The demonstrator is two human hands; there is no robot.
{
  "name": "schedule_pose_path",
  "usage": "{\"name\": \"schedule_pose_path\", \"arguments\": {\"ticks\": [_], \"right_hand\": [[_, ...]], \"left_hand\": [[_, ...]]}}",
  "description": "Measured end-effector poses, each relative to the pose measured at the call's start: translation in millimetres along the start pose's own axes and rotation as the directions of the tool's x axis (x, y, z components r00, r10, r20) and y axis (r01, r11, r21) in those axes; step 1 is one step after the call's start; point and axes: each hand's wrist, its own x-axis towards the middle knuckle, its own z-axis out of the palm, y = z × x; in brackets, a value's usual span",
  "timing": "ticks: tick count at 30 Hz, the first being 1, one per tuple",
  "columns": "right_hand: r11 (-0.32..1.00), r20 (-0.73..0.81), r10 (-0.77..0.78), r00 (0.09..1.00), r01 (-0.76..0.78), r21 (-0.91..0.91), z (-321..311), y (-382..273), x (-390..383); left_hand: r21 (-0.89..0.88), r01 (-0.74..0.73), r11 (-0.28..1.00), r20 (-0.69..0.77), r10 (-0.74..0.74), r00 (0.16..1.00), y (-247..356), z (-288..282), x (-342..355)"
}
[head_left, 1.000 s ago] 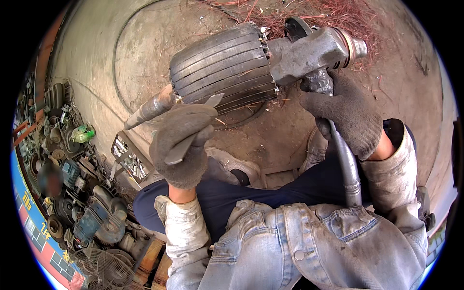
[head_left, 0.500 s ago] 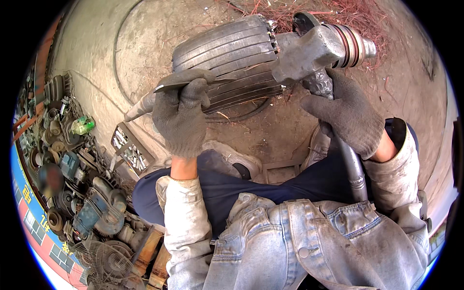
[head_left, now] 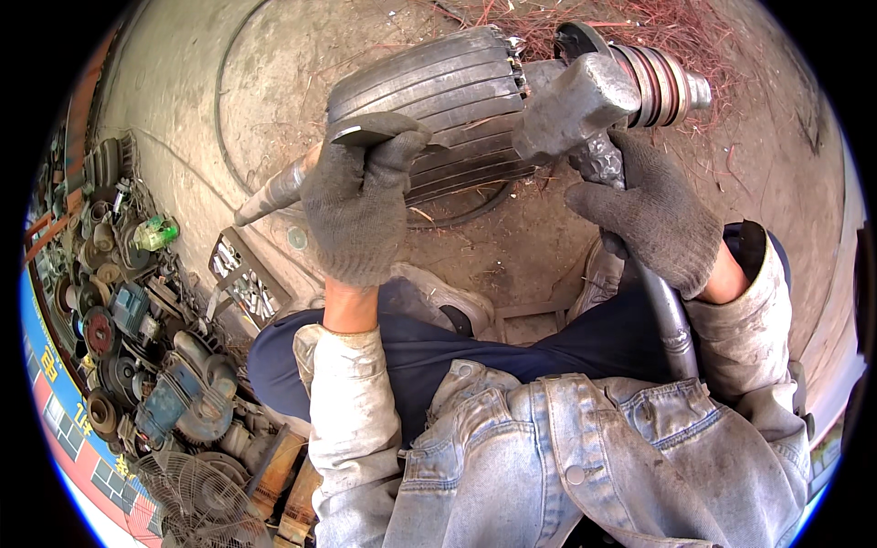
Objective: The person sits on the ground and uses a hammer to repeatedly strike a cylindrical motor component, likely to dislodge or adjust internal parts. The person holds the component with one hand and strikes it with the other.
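A dark cylindrical rotor (head_left: pixel 425 78) with long slots lies across the floor before me, its shaft (head_left: pixel 265 196) reaching down-left and banded rings (head_left: pixel 653 87) at its right end. My gloved left hand (head_left: pixel 356 205) is closed on a thin flat metal blade (head_left: pixel 356 134), held against the rotor's near side; the blade's far end is partly hidden. My gloved right hand (head_left: pixel 649 215) grips the steel tube handle (head_left: pixel 669 324) of a heavy hammer, just below a lumpy weld. The hammer head (head_left: pixel 571 105) is raised near the rotor's right end, partly overlapping it in view.
At the left lies a heap of motor parts (head_left: pixel 128 320), fan guards (head_left: pixel 196 498) and a green plastic bottle (head_left: pixel 155 233). A metal tray of small pieces (head_left: pixel 242 274) sits left of my legs. A cable (head_left: pixel 222 87) and red wire scraps (head_left: pixel 676 27) lie on the floor.
My left hand has moved up, turning the blade from a diagonal to nearly level against the rotor. The hammer head has shifted slightly, showing more of the banded rings.
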Motion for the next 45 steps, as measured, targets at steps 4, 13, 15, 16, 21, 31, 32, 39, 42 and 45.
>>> {"name": "schedule_pose_path", "arguments": {"ticks": [4,13,15,16,21,31,32,39,42,45], "right_hand": [[1.0,0.026,0.004,1.0,-0.004,-0.008,0,-2,0],[0.999,0.014,-0.021,1.0,0.02,0.044,14,-15,-20],[1.0,0.008,-0.021,1.0,0.021,-0.007,17,-21,-29],[1.0,0.001,-0.024,1.0,0.024,-0.006,19,-23,-32],[0.992,-0.009,-0.078,0.997,0.077,-0.098,20,-45,-60],[0.085,0.346,-0.845,0.407,0.741,-0.666,45,-141,-96],[0.094,0.392,-0.772,0.499,0.701,-0.707,53,-146,-86],[0.253,0.277,-0.712,0.646,0.603,-0.756,54,-171,-110],[0.267,0.226,-0.605,0.764,0.462,-0.846,56,-165,-107],[0.285,0.276,-0.569,0.775,0.5,-0.818,46,-161,-106]], "left_hand": [[0.008,0.057,0.998,0.014,-0.057,0.998,6,-3,-2],[0.094,-0.072,0.993,-0.032,0.075,0.997,8,-11,-18],[0.06,-0.074,0.995,-0.017,0.075,0.997,18,-16,-23],[0.079,-0.099,0.992,-0.013,0.101,0.995,18,-18,-24],[0.06,-0.24,0.969,0.004,0.24,0.971,23,-29,-24],[-0.036,-0.329,0.944,0.016,0.33,0.944,27,-29,-30],[0.182,-0.353,0.918,0.046,0.351,0.935,15,-35,-33],[0.009,-0.363,0.932,0.032,0.362,0.932,27,-35,-34],[0.059,-0.313,0.948,0.073,0.309,0.948,39,-30,-30],[-0.004,-0.257,0.966,0.009,0.257,0.966,39,-24,-31]]}}
